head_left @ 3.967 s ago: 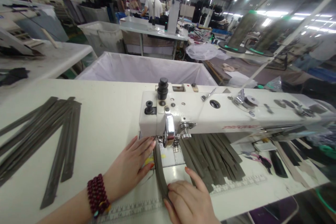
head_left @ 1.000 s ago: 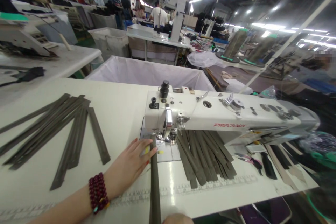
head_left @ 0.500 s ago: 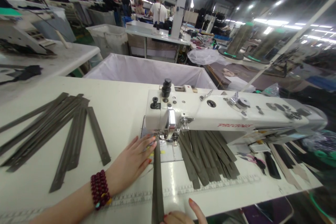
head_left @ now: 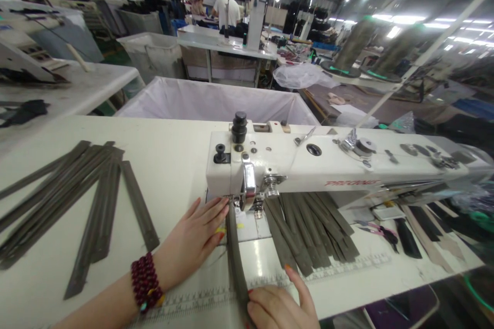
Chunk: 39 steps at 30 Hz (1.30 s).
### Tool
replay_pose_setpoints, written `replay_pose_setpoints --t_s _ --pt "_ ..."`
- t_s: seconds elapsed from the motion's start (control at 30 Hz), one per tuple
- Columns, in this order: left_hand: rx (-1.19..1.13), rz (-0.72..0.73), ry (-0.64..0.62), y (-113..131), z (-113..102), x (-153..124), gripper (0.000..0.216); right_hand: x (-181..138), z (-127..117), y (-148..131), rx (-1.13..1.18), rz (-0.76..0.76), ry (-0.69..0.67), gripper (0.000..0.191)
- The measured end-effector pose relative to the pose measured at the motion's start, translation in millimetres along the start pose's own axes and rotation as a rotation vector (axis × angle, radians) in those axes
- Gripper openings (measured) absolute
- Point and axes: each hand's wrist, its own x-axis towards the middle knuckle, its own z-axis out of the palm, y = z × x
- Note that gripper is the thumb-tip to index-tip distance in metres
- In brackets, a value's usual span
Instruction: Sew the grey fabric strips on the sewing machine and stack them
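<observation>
A long grey-brown fabric strip (head_left: 235,254) runs from under the needle area of the white sewing machine (head_left: 293,164) toward me, bending slightly. My left hand (head_left: 198,236), with a dark red bead bracelet (head_left: 145,282) at the wrist, lies flat on the bed left of the strip. Its fingers are stretched out, the tips at the strip's edge near the presser foot. Closer to me, my right hand (head_left: 283,303) grips the strip's near part between curled fingers and palm, thumb raised. The strip's far end is hidden by the machine head.
Similar strips (head_left: 96,185) lie fanned at left, and another pile (head_left: 309,231) sits under the machine arm. Pink-handled snips (head_left: 380,231) rest at right. A printed ruler (head_left: 193,300) crosses the tabletop. Behind the table stands a cloth-lined bin (head_left: 216,100); people work farther back.
My right hand has moved forward and slightly right with the strip, which now curves. My left hand stays beside the needle area. The camera view has shifted slightly.
</observation>
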Motion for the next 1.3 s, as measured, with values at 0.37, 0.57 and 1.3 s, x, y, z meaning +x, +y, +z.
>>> replay_pose_setpoints --t_s 0.37,0.57,1.3 --pt "-0.039 0.003 0.043 -4.4 -2.5 8.6 0.044 48.6 -2.9 16.0 0.028 -0.054 -0.044 0.015" --pt "-0.051 0.015 0.043 -8.5 0.0 9.3 0.045 55.0 8.3 26.9 -0.036 -0.079 -0.156 0.012" --pt "-0.052 0.01 -0.013 -10.2 -4.4 13.7 0.047 102.6 54.7 47.6 -0.385 -0.299 -0.427 0.013"
